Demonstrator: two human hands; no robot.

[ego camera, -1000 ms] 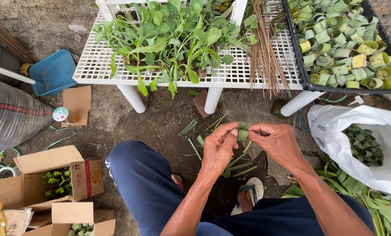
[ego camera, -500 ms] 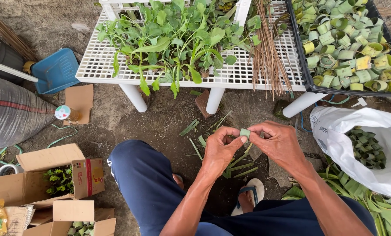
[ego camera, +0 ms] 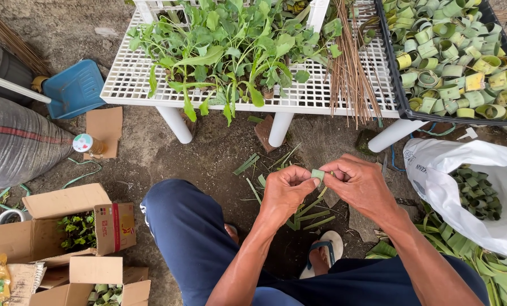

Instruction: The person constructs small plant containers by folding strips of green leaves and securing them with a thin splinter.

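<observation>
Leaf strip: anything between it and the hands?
No. Both the left hand and the right hand already pinch the small green leaf strip at their fingertips, held in the air above the dirt ground. Nothing visible comes between them.

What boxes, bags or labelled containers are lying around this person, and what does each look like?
Open cardboard box: lower left, brown with a red printed side, seedlings inside.
Second cardboard box: bottom left, plain brown, flaps open.
White plastic bag: right, holds green leaf rings.
Small bottle: left, on the ground, round colourful cap.
Grey sack: far left, red stripe.
</observation>
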